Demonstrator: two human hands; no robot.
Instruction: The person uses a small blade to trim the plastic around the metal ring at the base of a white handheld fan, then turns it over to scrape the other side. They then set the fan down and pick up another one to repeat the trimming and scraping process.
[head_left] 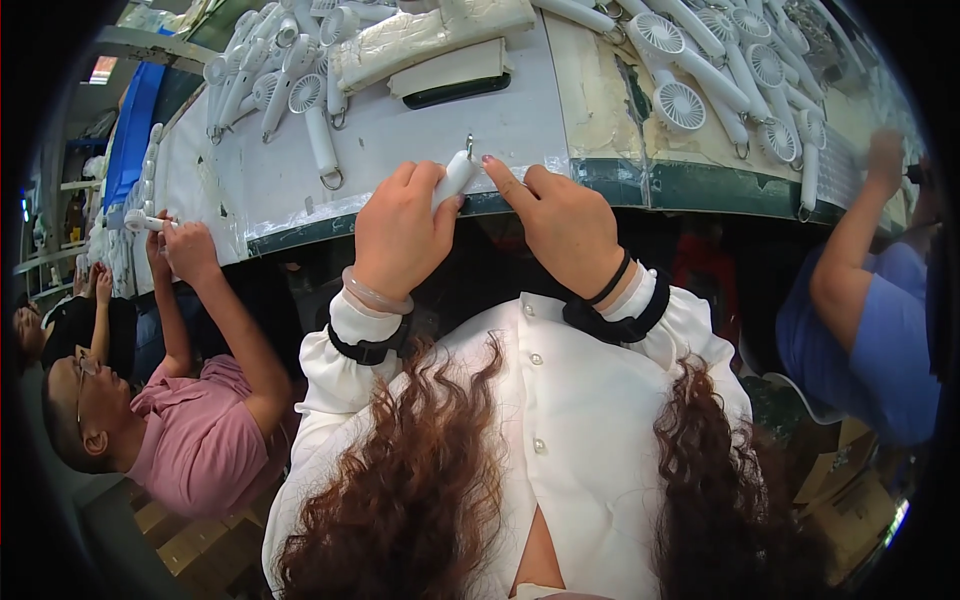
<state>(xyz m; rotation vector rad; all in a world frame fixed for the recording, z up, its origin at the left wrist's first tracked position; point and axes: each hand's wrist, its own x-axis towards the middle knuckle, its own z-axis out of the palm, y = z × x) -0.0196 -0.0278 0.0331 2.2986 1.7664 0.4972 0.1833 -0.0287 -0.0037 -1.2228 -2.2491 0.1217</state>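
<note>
A white handheld fan [457, 180] is in my left hand [402, 222], whose fingers are closed round its handle. The handle's end points away from me and carries a small metal ring [470, 146]; the fan's head is hidden by the hand. My right hand [572, 225] is just to the right, index finger stretched toward the handle's end and its tip close to the ring. Whether that tip touches the ring I cannot tell. The right hand's other fingers are bent and hold nothing that I can see. Both hands are over the table's near edge.
Many white fans [318, 135] lie at the back left, more [680, 105] at the right. Between them, on the white tabletop [400, 140], rests a worn, wrapped block [435, 42] above a dark-edged piece [460, 92]. People sit close on both sides; the left one holds a fan [150, 221].
</note>
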